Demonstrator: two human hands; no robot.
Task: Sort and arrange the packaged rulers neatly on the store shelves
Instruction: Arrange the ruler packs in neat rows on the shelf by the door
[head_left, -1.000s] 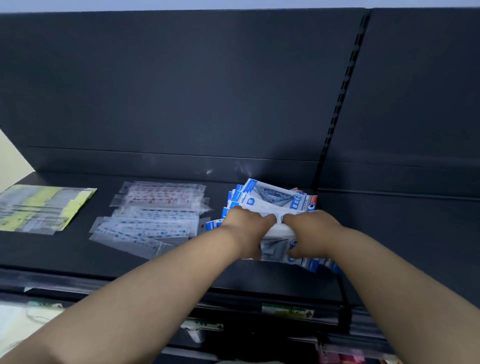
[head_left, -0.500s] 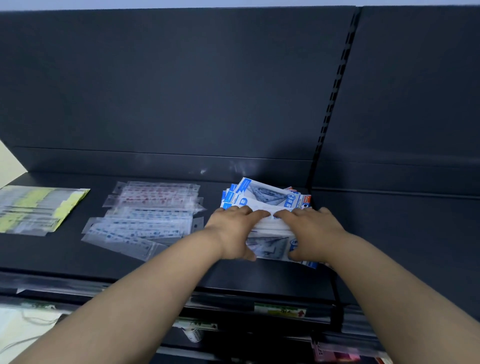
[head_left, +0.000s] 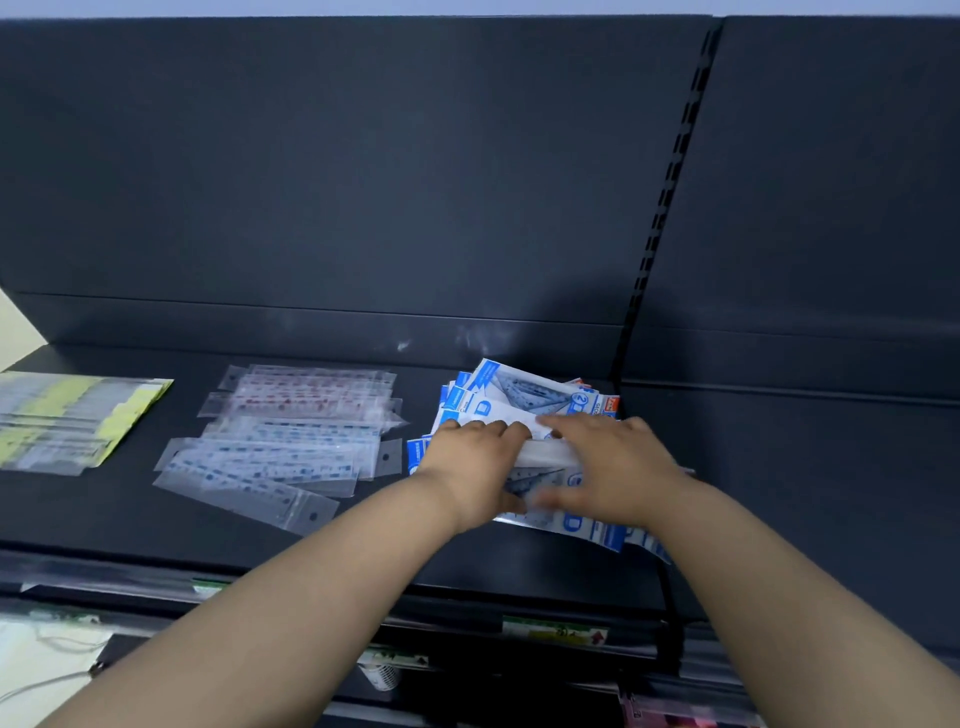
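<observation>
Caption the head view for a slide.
Left hand and right hand rest flat on blue packs on the shelf; clear packs and yellow packs lie leftward.

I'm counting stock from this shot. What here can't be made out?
Head view only.
1. Blue-and-white packs: middle covered by the left hand and right hand; count hidden.
2. Yellow-edged packs: cut off by the left edge, blurred.
3. Clear ruler sleeves: print too small and blurred.
4. Price tags lower down: too blurred to read.
</observation>
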